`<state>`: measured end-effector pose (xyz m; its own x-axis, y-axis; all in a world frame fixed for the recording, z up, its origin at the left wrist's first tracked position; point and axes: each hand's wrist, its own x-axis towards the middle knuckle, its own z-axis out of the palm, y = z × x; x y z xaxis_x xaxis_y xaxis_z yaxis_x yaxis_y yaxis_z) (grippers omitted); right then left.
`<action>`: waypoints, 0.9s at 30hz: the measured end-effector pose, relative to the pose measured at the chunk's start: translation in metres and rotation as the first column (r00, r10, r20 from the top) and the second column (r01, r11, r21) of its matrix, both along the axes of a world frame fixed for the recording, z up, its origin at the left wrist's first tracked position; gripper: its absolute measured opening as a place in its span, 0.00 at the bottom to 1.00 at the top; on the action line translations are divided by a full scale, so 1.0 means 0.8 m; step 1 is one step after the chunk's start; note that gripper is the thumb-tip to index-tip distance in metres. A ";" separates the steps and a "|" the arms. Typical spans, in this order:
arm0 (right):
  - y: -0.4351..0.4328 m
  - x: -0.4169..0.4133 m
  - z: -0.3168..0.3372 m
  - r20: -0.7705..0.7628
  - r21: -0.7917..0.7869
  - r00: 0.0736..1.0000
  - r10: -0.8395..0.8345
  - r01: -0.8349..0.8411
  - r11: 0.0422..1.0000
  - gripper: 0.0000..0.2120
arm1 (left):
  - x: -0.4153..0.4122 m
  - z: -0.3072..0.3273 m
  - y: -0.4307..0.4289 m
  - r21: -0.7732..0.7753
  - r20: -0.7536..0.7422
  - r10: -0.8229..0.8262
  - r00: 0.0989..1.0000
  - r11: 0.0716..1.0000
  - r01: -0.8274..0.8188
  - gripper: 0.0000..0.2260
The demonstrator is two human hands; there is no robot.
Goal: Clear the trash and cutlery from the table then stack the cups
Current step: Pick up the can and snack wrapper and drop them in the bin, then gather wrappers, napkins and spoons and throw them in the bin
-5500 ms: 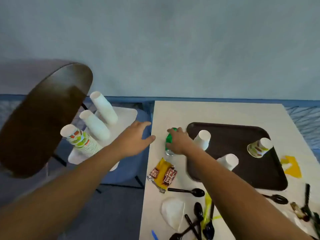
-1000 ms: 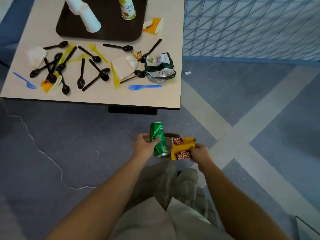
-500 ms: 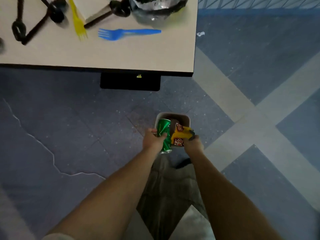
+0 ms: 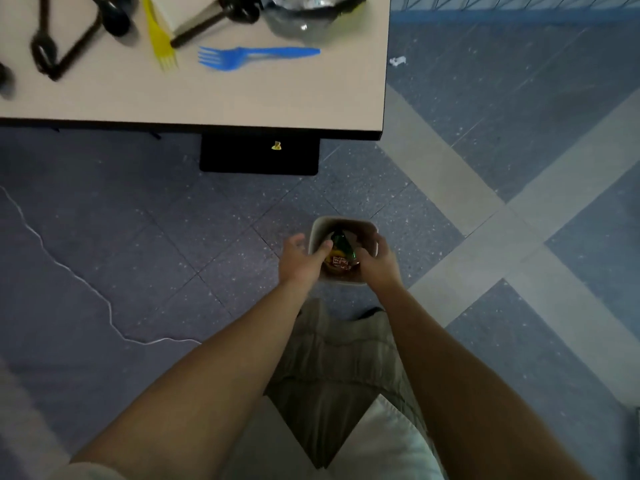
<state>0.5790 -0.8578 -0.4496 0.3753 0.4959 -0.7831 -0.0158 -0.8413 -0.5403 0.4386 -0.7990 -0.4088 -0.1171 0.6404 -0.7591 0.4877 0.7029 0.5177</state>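
A small grey bin stands on the floor in front of my legs. Inside it lie the green can and the yellow-and-red snack wrapper. My left hand hovers over the bin's left rim with fingers spread and nothing in it. At the right rim my right hand is open too, empty. On the table above lie a blue fork, a yellow fork, several black spoons and a crumpled foil bag.
The table's black base stands on the blue speckled floor just beyond the bin. A thin white cable runs across the floor at the left. Pale floor stripes cross at the right.
Both hands have let go: the green can and the snack wrapper have dropped into the bin, and the fingers have spread apart over its rim.
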 end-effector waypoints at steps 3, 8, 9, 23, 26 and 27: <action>0.013 0.005 0.062 0.064 0.046 0.997 0.037 -0.040 0.998 0.24 | -0.001 0.064 0.004 0.059 0.044 0.010 0.999 0.998 -0.013 0.33; 0.027 0.011 0.171 0.087 0.120 0.996 0.035 -0.046 0.992 0.23 | -0.002 0.176 0.015 0.162 0.122 0.027 0.992 0.986 -0.047 0.30; 0.030 0.012 0.190 0.092 0.143 0.995 0.023 -0.036 0.989 0.23 | -0.002 0.193 0.017 0.185 0.140 0.040 0.989 0.981 -0.066 0.30; 0.090 0.003 0.370 0.193 0.468 0.981 0.004 -0.096 0.878 0.16 | -0.014 0.363 0.051 0.383 0.335 0.120 0.935 0.889 -0.252 0.23; 0.131 0.007 0.389 0.276 0.483 0.960 0.046 -0.180 0.857 0.15 | -0.023 0.375 0.078 0.375 0.380 0.125 0.916 0.885 -0.276 0.21; 0.146 0.009 0.394 0.314 0.478 0.948 0.057 -0.209 0.853 0.15 | -0.026 0.377 0.089 0.389 0.381 0.120 0.917 0.878 -0.277 0.20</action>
<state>0.5860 -0.7408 -0.1343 0.4402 0.8505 -0.2877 0.2912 -0.4384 -0.8503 0.4179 -0.7275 -0.1070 -0.0662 0.8995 -0.4318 0.1030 0.4366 0.8937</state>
